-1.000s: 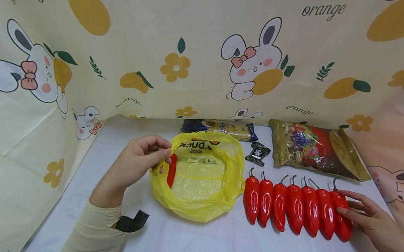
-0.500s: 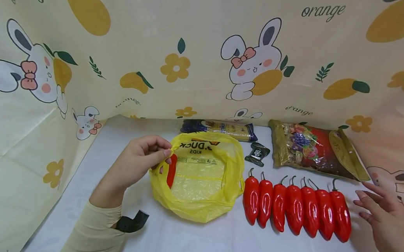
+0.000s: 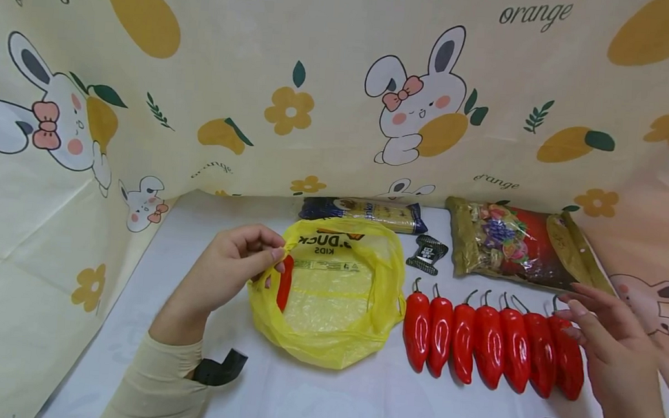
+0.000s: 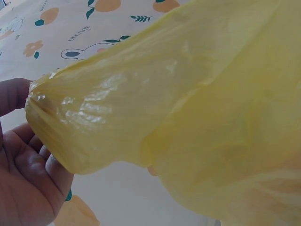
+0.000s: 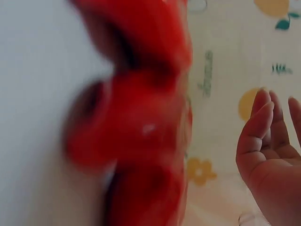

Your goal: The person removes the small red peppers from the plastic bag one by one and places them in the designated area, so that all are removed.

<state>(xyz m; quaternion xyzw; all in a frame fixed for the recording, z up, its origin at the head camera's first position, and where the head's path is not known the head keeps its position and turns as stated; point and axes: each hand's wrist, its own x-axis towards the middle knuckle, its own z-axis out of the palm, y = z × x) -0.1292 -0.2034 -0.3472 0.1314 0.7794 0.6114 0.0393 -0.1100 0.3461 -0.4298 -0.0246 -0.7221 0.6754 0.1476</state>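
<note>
My left hand (image 3: 244, 254) pinches the left rim of a yellow plastic bag (image 3: 324, 354), whose mouth is spread wide. In the left wrist view, the bag (image 4: 164, 103) stretches away from the thumb and fingers. A red pepper (image 3: 285, 286) shows inside the bag by its left wall, partly covered. To the right of the bag, several glossy red chili peppers (image 3: 488, 346) lie side by side, stems away from me. My right hand (image 3: 617, 339) hovers at the rightmost pepper (image 3: 569, 368), fingers loosely bent and overlapping its stem end. Blurred peppers (image 5: 136, 127) fill the right wrist view's middle.
Behind the bag lies a blue and yellow pack (image 3: 363, 215). A small black wrapped packet (image 3: 427, 254) sits right of it, beside a large gold and red bag (image 3: 530, 248). A printed cloth (image 3: 333, 60) rises behind the white tabletop (image 3: 309, 401).
My right hand let go of the rightmost pepper, drew off to the right, then came back left over its stem end. The left hand and bag have stayed put.
</note>
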